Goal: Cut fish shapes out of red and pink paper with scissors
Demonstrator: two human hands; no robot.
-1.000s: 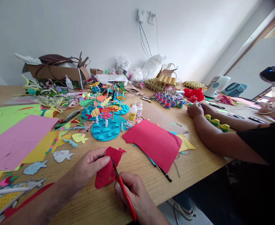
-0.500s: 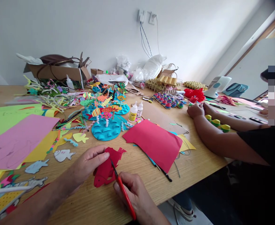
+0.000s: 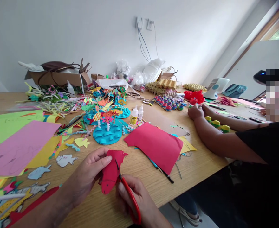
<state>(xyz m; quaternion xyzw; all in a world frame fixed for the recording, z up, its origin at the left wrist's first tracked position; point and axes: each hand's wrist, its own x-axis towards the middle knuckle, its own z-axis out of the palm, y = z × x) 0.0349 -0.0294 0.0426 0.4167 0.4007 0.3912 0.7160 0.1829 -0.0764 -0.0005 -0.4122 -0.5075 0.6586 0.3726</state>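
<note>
My left hand (image 3: 98,166) pinches a piece of red paper (image 3: 111,177) by its upper part, thumb on top. A fish head with an eye and a gill line is drawn at its lower end. In my right hand (image 3: 136,193) is a pair of scissors (image 3: 133,200) with red handles. The dark blades lie at the right edge of the red paper, slightly parted. A larger sheet of red paper (image 3: 156,145) lies on the table to the right, beyond my hands. White paper fish (image 3: 66,160) and a pale blue fish (image 3: 39,172) lie left of my left hand.
Blue round bases (image 3: 107,134) with colourful paper fish stand ahead, beside glue bottles (image 3: 134,116). Pink paper (image 3: 25,145) covers the left side. A co-worker's arms (image 3: 208,136) rest on the right, near green-and-yellow egg-carton cups (image 3: 215,123). Pencils (image 3: 166,175) lie under the red sheet.
The scissors' blades have shifted along the red paper's right edge, and their handles have spread apart. Red scraps that hung at its right side no longer show there. The view has shifted slightly.
</note>
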